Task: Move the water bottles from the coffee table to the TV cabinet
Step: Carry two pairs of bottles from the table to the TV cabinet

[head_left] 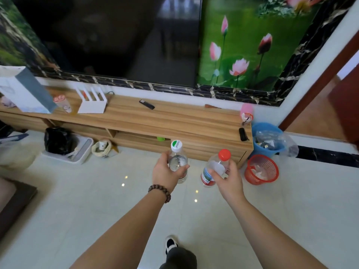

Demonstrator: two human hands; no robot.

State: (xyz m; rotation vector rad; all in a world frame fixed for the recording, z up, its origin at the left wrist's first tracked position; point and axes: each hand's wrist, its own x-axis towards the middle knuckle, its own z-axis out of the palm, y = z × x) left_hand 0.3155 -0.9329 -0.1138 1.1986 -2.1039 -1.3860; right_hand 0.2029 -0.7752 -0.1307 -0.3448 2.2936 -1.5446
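1. Both forearms are bare, with no sleeves showing up to the frame's lower edge.
2. A bracelet of round dark-brown wooden beads circles the left wrist, at 7 o'clock from the left hand.
3. The right hand and its wrist carry nothing.
4. At 6 o'clock, a black-and-white shoe shows above a dark grey trouser leg.

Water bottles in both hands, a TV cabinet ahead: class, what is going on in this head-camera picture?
A person stands on the tiled floor facing the wooden TV cabinet, holding one bottle in each hand. The left hand grips the white-capped water bottle; the right hand grips the red-capped water bottle, which tilts a little. Both bottles are in the air, short of the cabinet, so neither has been set down yet. A black remote control and a white rack already lie on the cabinet top.
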